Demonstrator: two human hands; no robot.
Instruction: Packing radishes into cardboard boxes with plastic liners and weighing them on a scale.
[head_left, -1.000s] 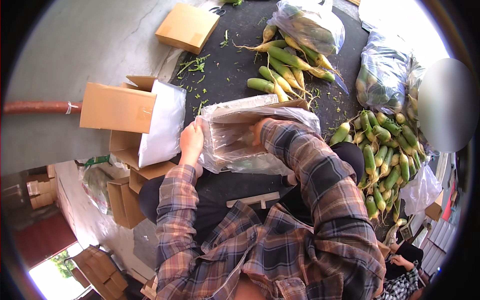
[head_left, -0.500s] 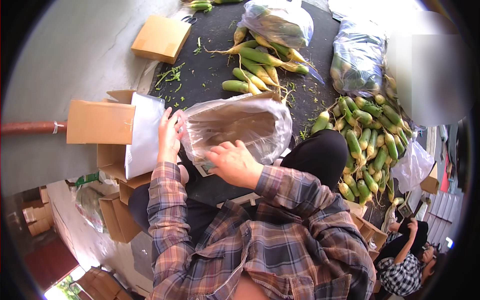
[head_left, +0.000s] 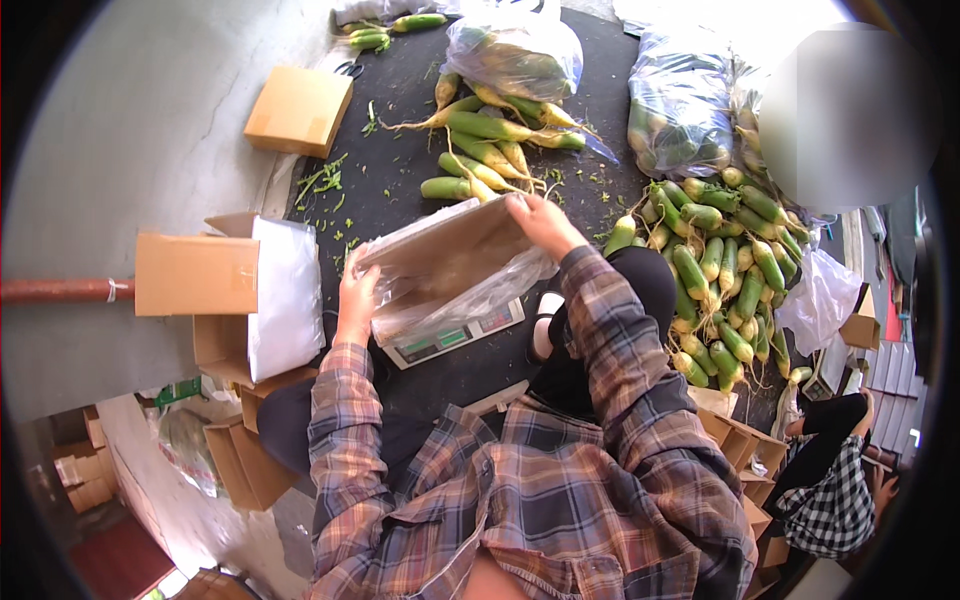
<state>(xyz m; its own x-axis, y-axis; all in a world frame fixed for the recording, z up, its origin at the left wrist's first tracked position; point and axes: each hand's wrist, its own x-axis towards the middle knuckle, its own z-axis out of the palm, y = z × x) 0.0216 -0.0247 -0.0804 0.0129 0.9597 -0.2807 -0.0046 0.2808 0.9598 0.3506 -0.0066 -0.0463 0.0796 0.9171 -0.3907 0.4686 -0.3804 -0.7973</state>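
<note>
In front of me a cardboard box (head_left: 440,240), lined with a clear plastic bag (head_left: 480,303), stands on a scale (head_left: 500,318) with a green display panel. My left hand (head_left: 357,300) grips the box's left end, fingers over the edge and the plastic. At the far right corner my right hand (head_left: 545,225) is closed on the rim, with the thumb on top. No radish shows inside the box, though its near side is partly covered by the plastic. Just beyond it lie several long green radishes (head_left: 485,150) with pale roots.
A big heap of green radishes (head_left: 715,265) lies to my right, below a filled plastic bag (head_left: 680,100). Another filled bag (head_left: 515,55) is at the far side. An open lined box (head_left: 285,300) stands left, a closed carton (head_left: 298,110) beyond it. A person (head_left: 825,490) sits lower right.
My right hand has moved from the near side of the box to its far right corner and gripped it. The plastic sits lower over the near side, and more of the scale shows.
</note>
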